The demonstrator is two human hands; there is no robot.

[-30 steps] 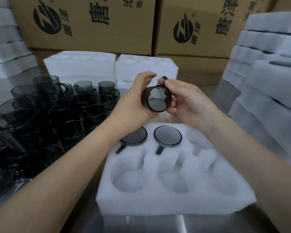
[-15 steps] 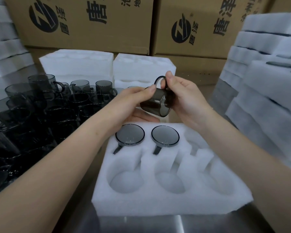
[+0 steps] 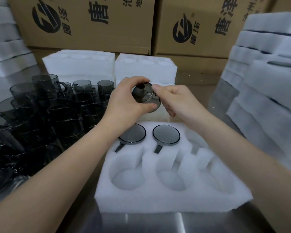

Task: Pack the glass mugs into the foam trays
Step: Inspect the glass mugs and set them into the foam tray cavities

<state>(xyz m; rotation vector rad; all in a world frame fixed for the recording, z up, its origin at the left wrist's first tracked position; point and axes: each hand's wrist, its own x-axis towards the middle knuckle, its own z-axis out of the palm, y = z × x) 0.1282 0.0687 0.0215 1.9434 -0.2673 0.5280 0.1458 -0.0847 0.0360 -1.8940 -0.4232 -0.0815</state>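
Far left of the left hand: white foam stack, blurred. Between it and the left hand: loose mugs, smoky grey glass, crowded upright on the tabletop, mouths up, handles at mixed angles.

Left hand: fingers curled over the top of the held mug, thumb under its lower edge, gripping it. The mug is in the air between both hands, above the tray's far edge. One round end faces the camera and slightly up, so its long axis runs roughly away from the person, tilted. Can't tell whether that end is the base or the mouth.

Right hand: thumb and fingertips pinch the mug's right edge. The handle is mostly hidden there.

Below the hands: foam tray, two rows of three pockets, with handle slots cut toward the person. Packed mugs sit in the far-left and far-middle pockets, axis vertical, flat round end up, handles in the slots. The other four pockets are open. The far-right one lies under the right wrist.

Beyond the hands: spare trays side by side, printed cartons behind them.

Right of the right hand: tall stacks of foam, a few dark round shapes on the top layers.
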